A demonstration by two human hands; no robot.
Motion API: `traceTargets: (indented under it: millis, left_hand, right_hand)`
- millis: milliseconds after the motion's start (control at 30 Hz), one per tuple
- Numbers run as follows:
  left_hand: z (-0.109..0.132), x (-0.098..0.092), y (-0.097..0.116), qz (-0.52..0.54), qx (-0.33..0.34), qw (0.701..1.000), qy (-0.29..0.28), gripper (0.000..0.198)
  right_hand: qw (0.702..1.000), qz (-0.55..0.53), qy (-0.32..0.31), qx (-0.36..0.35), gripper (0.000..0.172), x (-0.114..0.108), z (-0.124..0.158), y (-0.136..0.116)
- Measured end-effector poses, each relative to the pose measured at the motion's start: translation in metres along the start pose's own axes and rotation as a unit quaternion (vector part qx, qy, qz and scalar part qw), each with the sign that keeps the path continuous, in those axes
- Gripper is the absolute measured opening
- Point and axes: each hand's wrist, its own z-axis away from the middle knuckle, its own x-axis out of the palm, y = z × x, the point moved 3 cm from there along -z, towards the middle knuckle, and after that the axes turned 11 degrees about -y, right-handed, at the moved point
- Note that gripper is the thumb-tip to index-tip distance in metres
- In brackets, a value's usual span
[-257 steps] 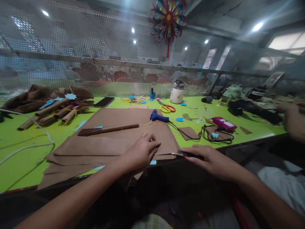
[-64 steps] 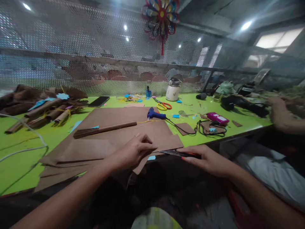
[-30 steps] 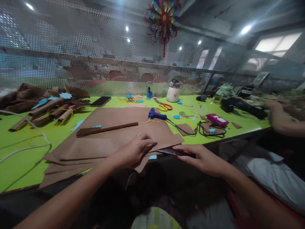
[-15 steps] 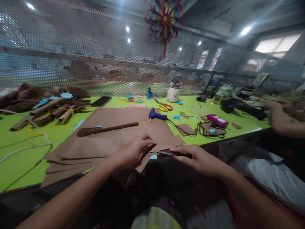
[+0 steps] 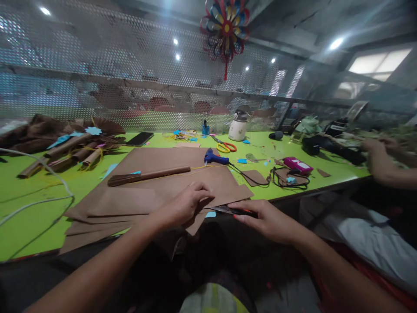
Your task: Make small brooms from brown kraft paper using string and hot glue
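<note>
At the table's front edge, my left hand (image 5: 190, 202) has its fingers bent closed on a brown paper sheet (image 5: 228, 195). My right hand (image 5: 265, 217) grips a knife (image 5: 223, 209) with a dark, pointed blade; the palm hides most of its handle. The blade points left along the sheet's near edge, close to my left fingertips. A loose paper flap (image 5: 195, 224) hangs below my left hand. Under my left forearm lies a stack of brown paper (image 5: 97, 226). A rolled brown paper tube (image 5: 159, 174) with a fringed end rests on the large sheet behind.
Behind the sheet lie a blue glue gun (image 5: 216, 158) with a black cord, and scissors (image 5: 226, 147). A white bottle (image 5: 237, 128), a phone (image 5: 140, 139) and a pink box (image 5: 297, 165) stand or lie farther out. Paper rolls (image 5: 70, 148) pile up left. A person's arm (image 5: 387, 167) reaches in right.
The knife has slid slightly left along the paper edge with my right hand, nearer my left fingers. My left hand keeps its hold. The whole view has shifted a little.
</note>
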Motion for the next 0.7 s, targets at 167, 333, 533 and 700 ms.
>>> traceTargets:
  millis: [167,333,533,700]
  left_hand:
    - [0.0,0.0011,-0.001,0.003,0.0,1.0,0.007,0.03]
    - [-0.0003,0.0013,-0.0015,0.01,-0.009,1.0,0.003,0.029]
    - [-0.0001,0.0002,-0.0003,0.014,-0.002,1.0,0.004,0.031]
    - [-0.0024,-0.0001,0.0044,-0.003,-0.011,1.0,-0.005,0.032]
  right_hand:
    - [1.0,0.007,0.002,-0.005,0.035,0.0035,-0.0036,-0.004]
    - [1.0,-0.001,-0.003,-0.006,0.036,0.0044,-0.001,-0.0027]
    - [1.0,-0.018,-0.014,0.0,0.035,0.004,0.001,-0.0017]
    - [1.0,-0.021,-0.001,-0.004,0.035,0.0047,-0.0011,-0.0052]
